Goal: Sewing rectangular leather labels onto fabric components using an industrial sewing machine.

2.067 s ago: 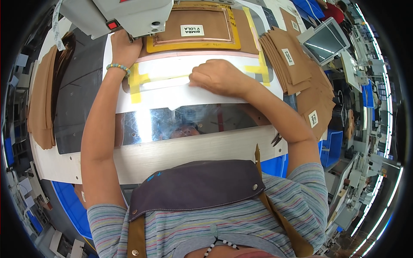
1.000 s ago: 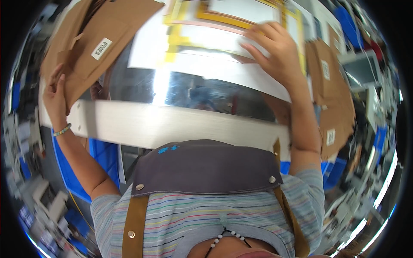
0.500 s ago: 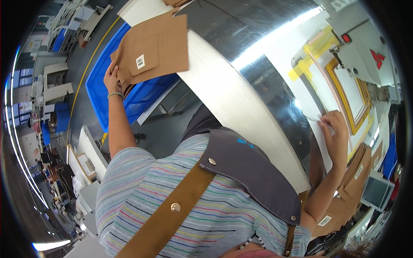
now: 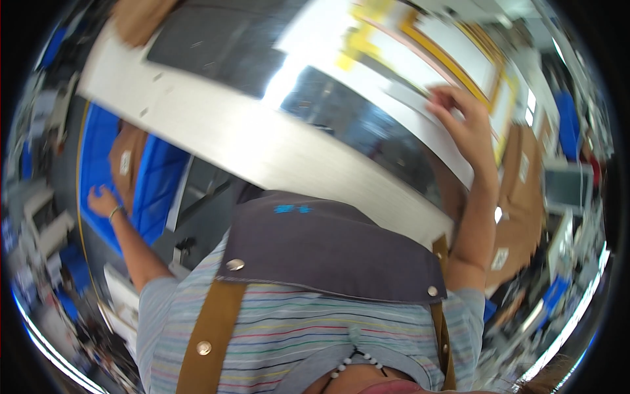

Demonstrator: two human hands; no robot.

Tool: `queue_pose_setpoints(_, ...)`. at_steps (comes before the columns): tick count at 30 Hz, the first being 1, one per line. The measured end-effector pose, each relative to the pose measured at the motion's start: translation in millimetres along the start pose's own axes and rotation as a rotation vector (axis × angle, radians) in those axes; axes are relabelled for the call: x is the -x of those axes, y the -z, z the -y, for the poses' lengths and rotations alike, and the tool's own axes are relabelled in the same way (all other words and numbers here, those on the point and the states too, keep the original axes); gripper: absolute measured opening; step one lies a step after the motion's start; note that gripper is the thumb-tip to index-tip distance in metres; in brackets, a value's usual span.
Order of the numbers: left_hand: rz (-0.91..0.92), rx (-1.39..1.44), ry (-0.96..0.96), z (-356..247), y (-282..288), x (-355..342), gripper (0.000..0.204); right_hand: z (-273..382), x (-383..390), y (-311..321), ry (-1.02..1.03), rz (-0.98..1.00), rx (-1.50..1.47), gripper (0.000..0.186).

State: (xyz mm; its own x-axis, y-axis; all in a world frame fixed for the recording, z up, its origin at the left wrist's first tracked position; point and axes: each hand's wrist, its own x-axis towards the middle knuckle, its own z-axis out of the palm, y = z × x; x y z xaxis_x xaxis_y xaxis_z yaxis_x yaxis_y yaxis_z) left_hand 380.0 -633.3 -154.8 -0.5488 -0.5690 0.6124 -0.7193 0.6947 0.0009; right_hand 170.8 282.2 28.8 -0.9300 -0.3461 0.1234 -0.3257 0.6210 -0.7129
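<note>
My left hand (image 4: 103,201) is at the left, over the near rim of a blue plastic bin (image 4: 159,172), fingers spread and holding nothing. A brown cut fabric piece (image 4: 123,163) with a small white label lies in the bin, just beyond that hand. On the right, my right hand (image 4: 462,117) is raised over a white sheet (image 4: 441,146) on the machine bed, thumb and fingers pinched. A thin pale strip (image 4: 405,94) ends at its fingertips, slightly blurred. Beyond the hand is a yellow-edged embroidery frame (image 4: 469,69) with a white inside.
A pale tabletop (image 4: 262,144) curves in front of me beside a shiny metal plate (image 4: 315,98). Brown fabric (image 4: 141,20) sits at its far left end. Several labelled brown pieces (image 4: 518,197) hang at the right, near a grey screen (image 4: 564,187).
My left hand has let go of the brown fabric piece, now down in the blue bin. The view has turned. My right hand stays near the white sheet.
</note>
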Motion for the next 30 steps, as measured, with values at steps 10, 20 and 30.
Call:
queue_pose_setpoints(10,0.059,1.127,-0.607,-416.4,181.6,-68.3,0.027,-19.4,-0.8,0.9,-0.087,-0.174,0.175,0.017)
queue_pose_setpoints(20,0.661,1.439,-1.600,-665.0,283.0,92.6,0.043,-31.5,-7.6,-12.2,0.089,-0.226,0.094,0.016)
queue_pose_setpoints(30,0.664,1.387,-1.555,-689.5,274.1,110.9,0.046,-34.7,-13.4,-12.2,0.256,-0.360,0.251,0.016)
